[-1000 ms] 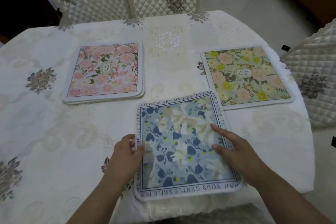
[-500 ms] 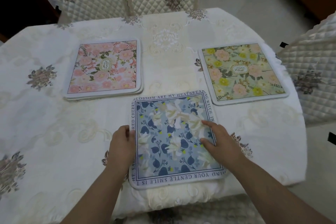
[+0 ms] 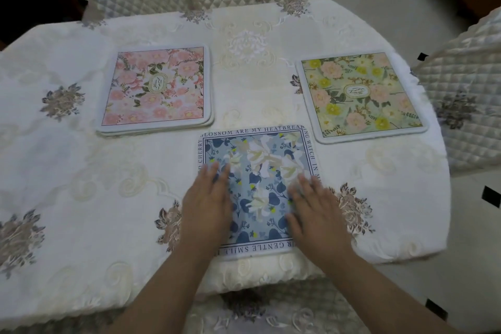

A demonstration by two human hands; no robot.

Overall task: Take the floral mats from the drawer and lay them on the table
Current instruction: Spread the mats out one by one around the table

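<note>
The blue mat (image 3: 257,190) is now laid flat at the near edge of the tabletop (image 3: 81,171), squared up a bit since half a second ago, when it was still being gripped at its left edge and nudged. So it looks pretty much placed. The left hand (image 3: 207,203) has been moved off the edge and onto the mat's left side, fingers straight and close together, palm down. The right hand (image 3: 314,209) is pressed flat on the right side, fingers slightly spread. Both forearms are stretched forward from the near edge. The pink mat (image 3: 157,87), apparently a small stack, is seen far left, and the yellow mat (image 3: 360,95) far right, both apart from the blue one. Probably just a final smoothing is left here.
</note>
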